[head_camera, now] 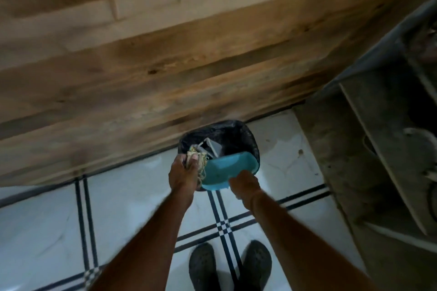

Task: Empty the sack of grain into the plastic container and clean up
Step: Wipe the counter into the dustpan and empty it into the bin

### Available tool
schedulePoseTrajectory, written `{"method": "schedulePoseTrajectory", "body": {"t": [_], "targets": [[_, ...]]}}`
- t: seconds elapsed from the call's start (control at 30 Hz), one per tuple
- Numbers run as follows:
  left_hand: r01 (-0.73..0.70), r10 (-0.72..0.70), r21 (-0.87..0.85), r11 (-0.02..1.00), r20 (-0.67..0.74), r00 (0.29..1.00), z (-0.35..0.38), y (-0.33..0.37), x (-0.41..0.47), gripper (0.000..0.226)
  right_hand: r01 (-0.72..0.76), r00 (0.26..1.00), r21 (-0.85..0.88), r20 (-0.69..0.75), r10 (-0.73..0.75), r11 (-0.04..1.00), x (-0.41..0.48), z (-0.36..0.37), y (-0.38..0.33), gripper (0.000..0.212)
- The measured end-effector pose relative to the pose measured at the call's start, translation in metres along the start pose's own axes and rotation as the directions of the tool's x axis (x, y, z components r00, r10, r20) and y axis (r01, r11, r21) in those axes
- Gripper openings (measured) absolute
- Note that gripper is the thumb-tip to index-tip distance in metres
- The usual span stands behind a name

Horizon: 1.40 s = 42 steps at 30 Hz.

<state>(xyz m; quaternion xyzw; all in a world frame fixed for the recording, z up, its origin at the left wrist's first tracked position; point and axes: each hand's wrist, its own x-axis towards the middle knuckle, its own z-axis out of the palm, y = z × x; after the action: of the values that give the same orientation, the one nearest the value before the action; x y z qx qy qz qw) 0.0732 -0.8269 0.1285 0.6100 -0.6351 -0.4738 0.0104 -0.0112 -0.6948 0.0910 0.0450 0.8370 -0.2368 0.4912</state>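
A small bin lined with a black bag [238,136] stands on the tiled floor against a wooden wall. Pale scraps lie inside it. My right hand [244,185] holds a turquoise dustpan [225,170] by its handle, tilted over the bin's near rim. My left hand [183,171] grips a bundle of frayed, straw-coloured string or fibre [197,156] at the bin's left edge. The sack and the plastic container are out of sight.
A brown wooden plank wall [165,54] fills the upper view. A grey dusty shelf or step structure [369,149] stands at the right. White floor tiles with dark lines [132,196] lie below, with my two dark shoes [229,267] at the bottom.
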Motion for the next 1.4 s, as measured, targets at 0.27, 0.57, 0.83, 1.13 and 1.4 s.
{"method": "schedulePoseTrajectory", "body": {"t": [0.27,0.57,0.83,1.13,1.4], "targets": [[0.081,-0.072,-0.182,0.980,0.054,0.996,0.003,-0.004,0.014,0.027,0.184,0.980,0.148,-0.104,-0.170,0.972,-0.036,0.023,0.034,0.024],[0.252,-0.191,-0.440,0.862,0.179,0.965,0.022,-0.031,0.056,0.018,0.200,0.965,0.066,-0.183,-0.185,0.977,0.068,0.072,0.031,0.041],[0.333,-0.217,-0.434,0.837,0.296,0.930,0.002,-0.041,0.038,0.033,0.201,0.918,-0.068,-0.336,-0.213,0.977,0.039,0.058,0.038,0.056],[-0.010,0.121,-0.290,0.957,0.368,0.922,-0.080,0.075,-0.122,0.031,0.195,0.899,0.700,0.153,-0.410,0.687,-0.195,-0.072,-0.040,0.038],[-0.104,0.250,-0.326,0.940,0.447,0.859,-0.160,0.191,-0.267,0.032,0.203,0.941,0.808,-0.003,-0.340,0.554,-0.366,-0.165,-0.075,0.018]]}}
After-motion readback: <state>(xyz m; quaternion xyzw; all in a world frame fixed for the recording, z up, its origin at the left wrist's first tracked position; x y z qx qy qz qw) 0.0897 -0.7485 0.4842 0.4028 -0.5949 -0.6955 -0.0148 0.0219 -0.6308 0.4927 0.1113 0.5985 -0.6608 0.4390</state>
